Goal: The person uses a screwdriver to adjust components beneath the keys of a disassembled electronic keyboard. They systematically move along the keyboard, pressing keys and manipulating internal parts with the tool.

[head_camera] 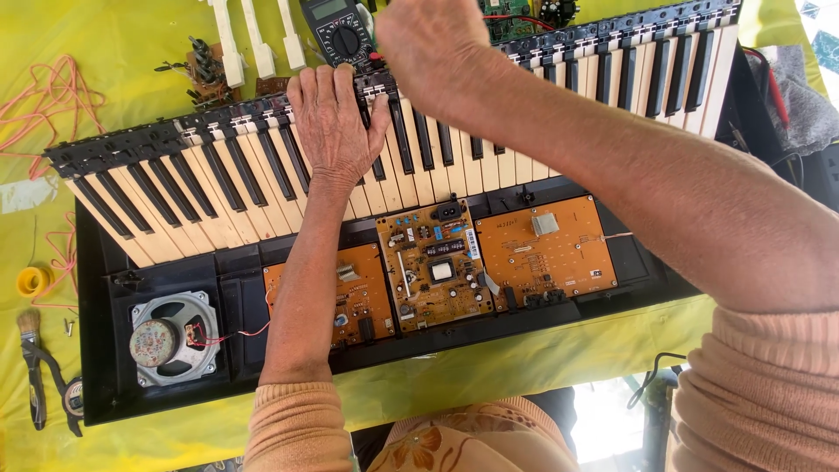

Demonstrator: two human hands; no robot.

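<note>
Item: opened electronic keyboard in a black plastic case (96,350), lying on a bench under a yellow cloth (105,52).

Key assembly: strip of cream and black piano keys (218,188), lifted clear of the case and lying aslant across its far edge.

Left hand (336,122): flat on the keys near the middle of the strip, palm down, fingers close together with their tips at the rear black rail.

Right hand (428,48): raised above the rear rail just right of the left hand, seen from the back and loosely curled. Whether it pinches anything cannot be told.

Interior: three brown circuit boards, the middle one (434,267) with a black socket; a round grey loudspeaker (172,339) with a red wire at the left end.

Nearby: black multimeter with dial (341,35) behind the hands; loose cream keys (260,44); pink cord (44,96); small brush (29,325).

Step in hand, as judged: steadying the key strip while working at its rear rail. The next move seems to call for a firm left hand and a fine grip at the rail.
</note>
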